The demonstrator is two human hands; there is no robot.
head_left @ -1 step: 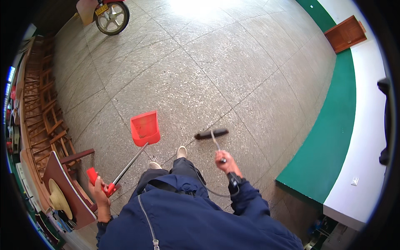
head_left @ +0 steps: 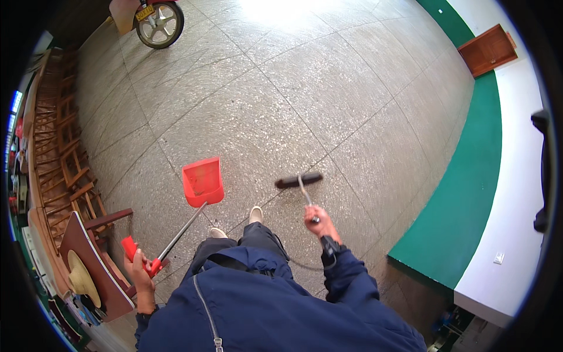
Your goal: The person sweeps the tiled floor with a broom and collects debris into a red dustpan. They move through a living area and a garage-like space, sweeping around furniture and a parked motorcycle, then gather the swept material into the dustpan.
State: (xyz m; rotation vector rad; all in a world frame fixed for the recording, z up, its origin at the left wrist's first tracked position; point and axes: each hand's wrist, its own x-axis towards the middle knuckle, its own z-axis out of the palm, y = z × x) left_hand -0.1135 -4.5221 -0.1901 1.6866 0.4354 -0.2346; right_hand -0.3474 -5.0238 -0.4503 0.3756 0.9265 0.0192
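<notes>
The floor (head_left: 334, 105) spreads out all round the dustpan (head_left: 203, 181), pale and speckled, with joint lines crossing it. A green and white wall (head_left: 457, 211) stands well apart to the right of the dustpan. A motorbike (head_left: 159, 24), only partly in view, is well beyond the dustpan and a little to its left. The desk (head_left: 71, 237) is nearer the person than the dustpan and off to its left, carrying a straw hat (head_left: 83, 278).

The broom (head_left: 299, 180) has its dark head to the right of the dustpan, about level with it and apart from it. The head's long axis runs left to right, rising slightly to the right; it is blurred, so whether it presses on the floor cannot be told. The dustpan itself rests with its mouth facing away from the person, its rod slanting back and left.

The right hand (head_left: 319, 223), the nearer one to the broom, is wrapped around the top of its handle; the head lies straight ahead and slightly left of it. The left hand (head_left: 139, 273) is curled around the dustpan's red grip, with the pan ahead of it and to its right.
</notes>
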